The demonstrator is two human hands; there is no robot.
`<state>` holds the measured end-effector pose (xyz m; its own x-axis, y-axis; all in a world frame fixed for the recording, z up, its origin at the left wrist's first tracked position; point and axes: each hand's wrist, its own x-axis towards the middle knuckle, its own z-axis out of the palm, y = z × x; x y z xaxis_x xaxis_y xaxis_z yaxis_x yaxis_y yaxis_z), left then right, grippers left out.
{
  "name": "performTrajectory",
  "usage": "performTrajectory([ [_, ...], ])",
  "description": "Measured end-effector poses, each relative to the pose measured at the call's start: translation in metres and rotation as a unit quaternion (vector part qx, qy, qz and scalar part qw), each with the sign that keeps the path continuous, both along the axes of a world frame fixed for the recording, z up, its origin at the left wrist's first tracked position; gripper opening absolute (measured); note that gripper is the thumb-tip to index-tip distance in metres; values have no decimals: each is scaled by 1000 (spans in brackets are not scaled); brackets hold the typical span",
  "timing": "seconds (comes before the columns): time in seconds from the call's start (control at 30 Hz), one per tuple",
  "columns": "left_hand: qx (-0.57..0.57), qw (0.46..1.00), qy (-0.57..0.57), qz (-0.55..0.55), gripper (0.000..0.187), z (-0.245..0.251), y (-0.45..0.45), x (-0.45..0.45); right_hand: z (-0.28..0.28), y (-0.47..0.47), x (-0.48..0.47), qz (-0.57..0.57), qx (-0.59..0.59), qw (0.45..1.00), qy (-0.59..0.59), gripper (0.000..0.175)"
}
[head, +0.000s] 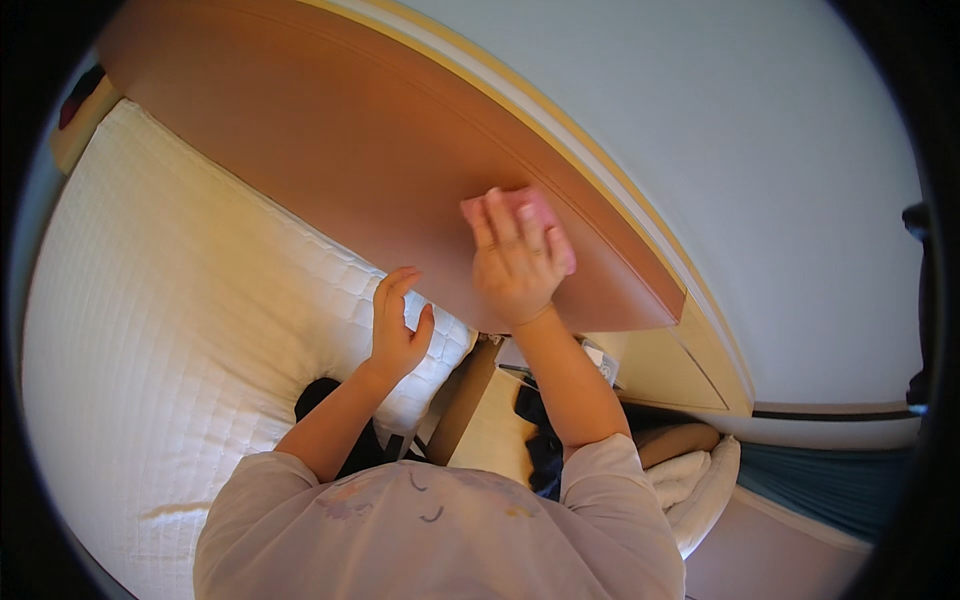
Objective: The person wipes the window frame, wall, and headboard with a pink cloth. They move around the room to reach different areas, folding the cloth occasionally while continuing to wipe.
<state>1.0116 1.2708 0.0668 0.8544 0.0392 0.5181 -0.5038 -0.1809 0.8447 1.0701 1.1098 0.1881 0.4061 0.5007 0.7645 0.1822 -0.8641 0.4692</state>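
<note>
A brown padded headboard point(322, 112) runs across the top of the view, with a visible stitched seam near its upper edge. My right hand point(517, 262) presses a folded pink cloth point(532, 199) flat against it, toward its right end. The fingers are spread over the cloth and cover much of it. Lower and to the left, my left hand point(397, 322) hovers with fingers apart and nothing in it. It is over the corner of a white quilted mattress point(187, 262), close to the foot of the headboard.
Beside the mattress stands a pale wooden bedside cabinet point(487, 427) with dark fabric point(544, 442) on it. A small clear box point(600, 360) sits behind my right forearm. White bedding point(705, 480) is heaped at lower right, near a blue curtain point(825, 480). A pale wall point(787, 187) rises above the headboard.
</note>
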Motion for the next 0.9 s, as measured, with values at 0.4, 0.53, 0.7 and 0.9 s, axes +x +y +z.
performTrajectory([
  [0.4, 32, 998, 23, 56, 48, -11, 71, 12, -70, 19, -4, 57, -20, 960, 274, 38],
  [0.53, -2, 999, 22, 36, 46, -15, 60, 15, 9, 46, 27, 52, 103, 991, 61, 38],
  [0.7, -16, 999, 14, 29, 45, -16, 55, 23, -45, 75, 64, 42, -110, 985, 127, 39],
  [0.9, 7, 997, 37, 71, 46, -22, 89, 28, -134, 87, 55, 155, -131, 929, 310, 34],
])
